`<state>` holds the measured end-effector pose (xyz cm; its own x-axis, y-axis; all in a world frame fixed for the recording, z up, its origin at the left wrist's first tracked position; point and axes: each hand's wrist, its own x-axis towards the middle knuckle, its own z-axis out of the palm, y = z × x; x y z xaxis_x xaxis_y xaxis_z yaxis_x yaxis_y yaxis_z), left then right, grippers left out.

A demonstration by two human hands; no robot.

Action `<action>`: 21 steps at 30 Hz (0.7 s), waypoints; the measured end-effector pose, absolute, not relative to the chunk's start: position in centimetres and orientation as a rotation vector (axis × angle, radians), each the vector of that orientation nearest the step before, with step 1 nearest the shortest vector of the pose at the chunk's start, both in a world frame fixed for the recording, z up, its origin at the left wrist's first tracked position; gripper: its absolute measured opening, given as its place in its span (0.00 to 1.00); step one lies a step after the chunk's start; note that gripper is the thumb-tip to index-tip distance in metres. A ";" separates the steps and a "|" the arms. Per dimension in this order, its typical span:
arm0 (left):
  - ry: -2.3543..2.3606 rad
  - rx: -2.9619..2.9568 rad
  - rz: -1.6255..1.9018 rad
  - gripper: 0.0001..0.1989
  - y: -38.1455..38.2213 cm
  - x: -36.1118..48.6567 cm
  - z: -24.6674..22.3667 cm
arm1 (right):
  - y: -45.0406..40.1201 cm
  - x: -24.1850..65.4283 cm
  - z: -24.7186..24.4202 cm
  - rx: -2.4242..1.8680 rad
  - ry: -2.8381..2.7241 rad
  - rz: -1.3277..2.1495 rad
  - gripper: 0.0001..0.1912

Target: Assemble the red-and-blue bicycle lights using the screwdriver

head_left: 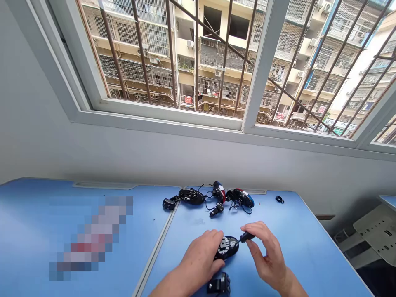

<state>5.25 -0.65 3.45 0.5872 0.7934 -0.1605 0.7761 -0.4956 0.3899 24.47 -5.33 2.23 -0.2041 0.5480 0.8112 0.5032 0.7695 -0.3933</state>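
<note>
My left hand (201, 255) is closed over the left end of a black oval bike horn (231, 243), pressing it to the blue table. A pale round grille shows on the horn's upturned face. In my right hand (267, 251) a small screwdriver (247, 236) is pinched by its black handle between thumb and fingers. Its shaft points left, with the tip at the right end of the horn; whether it sits in a screw is too small to tell. Just below my left hand lies a black clamp-like part (219, 284), partly cut off by the lower edge.
Toward the wall are another black oval horn (192, 196), a small black switch box (169, 203), two red, white and blue horns (219, 192) with wires, and a black clip (217, 210). A black ring (279, 199) lies farther right. A blurred patch (93, 235) covers the left tabletop.
</note>
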 end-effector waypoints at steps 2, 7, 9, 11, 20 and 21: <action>1.262 2.396 0.059 0.12 -0.6 5.3 3.4 | -5.4 24.5 2.2 -0.831 -1.847 0.061 0.22; 1.256 2.389 0.053 0.11 -0.7 5.3 3.6 | -5.1 24.7 1.8 -0.888 -1.814 0.007 0.18; 1.253 2.388 0.053 0.11 -0.6 5.3 3.6 | -5.0 24.8 1.8 -0.900 -1.794 -0.018 0.17; 1.249 2.385 0.054 0.11 -0.6 5.3 3.6 | -5.0 24.9 2.0 -0.909 -1.782 -0.024 0.16; 1.254 2.375 0.073 0.11 -0.6 5.2 3.2 | -5.4 25.3 2.3 -0.969 -1.807 0.064 0.15; 1.256 2.370 0.071 0.11 -0.6 5.2 3.2 | -5.5 25.3 2.3 -0.974 -1.814 0.075 0.15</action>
